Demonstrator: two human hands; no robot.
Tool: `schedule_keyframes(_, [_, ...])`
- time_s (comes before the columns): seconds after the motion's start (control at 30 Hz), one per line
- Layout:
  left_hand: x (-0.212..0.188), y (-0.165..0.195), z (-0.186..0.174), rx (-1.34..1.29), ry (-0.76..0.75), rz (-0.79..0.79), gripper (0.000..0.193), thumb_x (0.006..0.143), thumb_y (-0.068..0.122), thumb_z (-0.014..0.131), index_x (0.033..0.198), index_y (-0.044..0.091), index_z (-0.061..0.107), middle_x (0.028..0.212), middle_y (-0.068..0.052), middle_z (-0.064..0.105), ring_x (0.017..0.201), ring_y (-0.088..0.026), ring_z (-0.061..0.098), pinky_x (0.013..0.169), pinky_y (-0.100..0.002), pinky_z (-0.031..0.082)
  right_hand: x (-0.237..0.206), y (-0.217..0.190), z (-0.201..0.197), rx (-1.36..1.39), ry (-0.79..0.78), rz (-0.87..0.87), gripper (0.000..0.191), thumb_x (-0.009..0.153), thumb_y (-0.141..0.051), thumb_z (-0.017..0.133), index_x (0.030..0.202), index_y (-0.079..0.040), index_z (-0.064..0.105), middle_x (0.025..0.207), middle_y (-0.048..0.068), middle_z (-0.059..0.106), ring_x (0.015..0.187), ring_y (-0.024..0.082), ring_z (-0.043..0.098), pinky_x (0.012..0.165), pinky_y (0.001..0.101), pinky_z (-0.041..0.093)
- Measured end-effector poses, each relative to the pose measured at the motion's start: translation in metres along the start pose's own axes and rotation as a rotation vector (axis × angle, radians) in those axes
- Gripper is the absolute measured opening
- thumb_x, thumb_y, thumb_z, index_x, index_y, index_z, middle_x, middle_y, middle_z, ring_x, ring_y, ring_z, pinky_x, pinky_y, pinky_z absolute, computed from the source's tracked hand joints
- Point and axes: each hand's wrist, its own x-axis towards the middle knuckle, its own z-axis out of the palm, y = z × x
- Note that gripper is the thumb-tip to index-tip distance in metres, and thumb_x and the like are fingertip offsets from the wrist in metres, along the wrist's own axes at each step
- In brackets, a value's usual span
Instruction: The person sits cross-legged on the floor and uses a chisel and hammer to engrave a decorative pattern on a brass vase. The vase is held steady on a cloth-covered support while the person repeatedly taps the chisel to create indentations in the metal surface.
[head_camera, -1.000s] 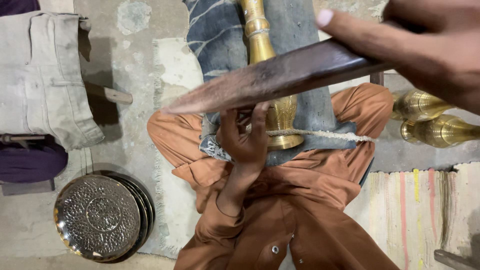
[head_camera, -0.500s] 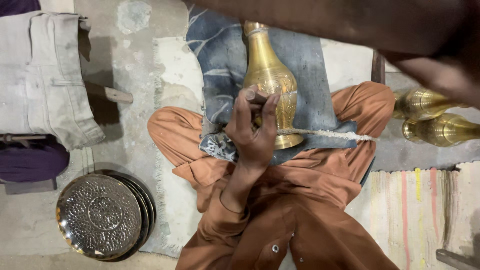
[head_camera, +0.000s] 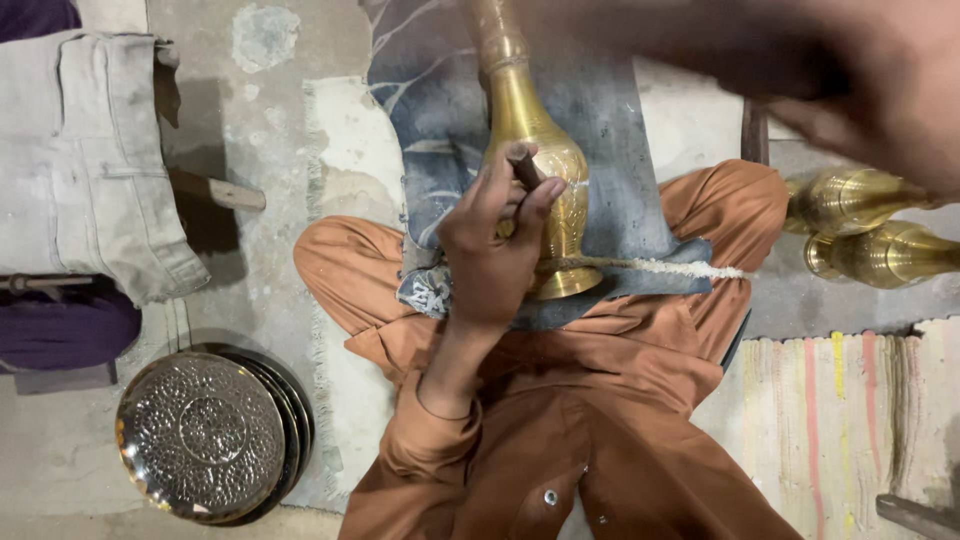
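At the far left a pale folded garment (head_camera: 95, 150) lies on the concrete floor (head_camera: 270, 130), with a purple cloth (head_camera: 60, 330) below it. Nearer the person, a stack of embossed metal plates (head_camera: 205, 435) rests on the floor by the left knee.

The left hand (head_camera: 490, 255) rises from an orange sleeve (head_camera: 430, 440), the forearm running up from the lap and the wrist bent slightly inward. Its fingers are clenched around a short dark tool (head_camera: 525, 168), whose tip presses against the belly of a brass vase (head_camera: 535, 170). The vase lies along a blue-grey cloth (head_camera: 610, 150) spread over the crossed legs, neck pointing away from the person and base toward the lap. A pale cord (head_camera: 660, 267) runs from the base to the right.

The right hand (head_camera: 860, 90) sweeps across the upper right as a dark blur close to the camera; I cannot tell whether it grips anything. Beneath it, two more brass vessels (head_camera: 870, 230) lie side by side on the floor, above a striped rug (head_camera: 850, 420).
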Motion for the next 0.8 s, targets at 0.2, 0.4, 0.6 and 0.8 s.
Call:
schedule_keyframes(0.2, [0.012, 0.003, -0.005, 0.030, -0.103, -0.021, 0.031, 0.096, 0.014, 0.080, 0.121, 0.001, 0.068, 0.101, -0.012, 0.075, 0.082, -0.017, 0.076, 0.072, -0.031, 0.058, -0.009, 0.005, -0.002, -0.322, -0.067, 0.007, 0.064, 0.083, -0.007, 0.082, 0.142, -0.002, 0.060, 0.107, 0.021, 0.071, 0.095, 0.033, 0.071, 0.082, 0.0402, 0.057])
schedule_keyframes(0.4, [0.024, 0.000, -0.016, 0.010, -0.280, 0.218, 0.033, 0.101, 0.012, 0.079, 0.128, 0.005, 0.061, 0.109, -0.012, 0.074, 0.095, -0.024, 0.076, 0.082, -0.033, 0.060, -0.034, 0.034, 0.010, -0.197, -0.085, 0.129, 0.056, 0.093, -0.009, 0.078, 0.144, -0.004, 0.058, 0.116, 0.017, 0.070, 0.107, 0.026, 0.069, 0.094, 0.0362, 0.056])
schedule_keyframes(0.6, [0.039, 0.000, -0.017, 0.016, -0.370, 0.210, 0.042, 0.099, 0.013, 0.079, 0.135, 0.005, 0.060, 0.108, -0.013, 0.073, 0.090, -0.027, 0.075, 0.079, -0.037, 0.058, -0.082, 0.073, 0.030, 0.174, 0.174, 0.265, 0.058, 0.094, -0.009, 0.074, 0.147, 0.001, 0.052, 0.131, 0.017, 0.063, 0.121, 0.023, 0.063, 0.103, 0.0364, 0.052])
schedule_keyframes(0.8, [0.041, 0.002, -0.018, 0.024, -0.433, 0.298, 0.040, 0.102, 0.016, 0.076, 0.137, 0.006, 0.060, 0.111, -0.011, 0.074, 0.094, -0.026, 0.076, 0.082, -0.038, 0.059, -0.110, 0.082, 0.038, -0.159, 0.019, 0.282, 0.041, 0.097, -0.002, 0.079, 0.136, -0.002, 0.065, 0.113, 0.015, 0.068, 0.103, 0.027, 0.069, 0.092, 0.0358, 0.055])
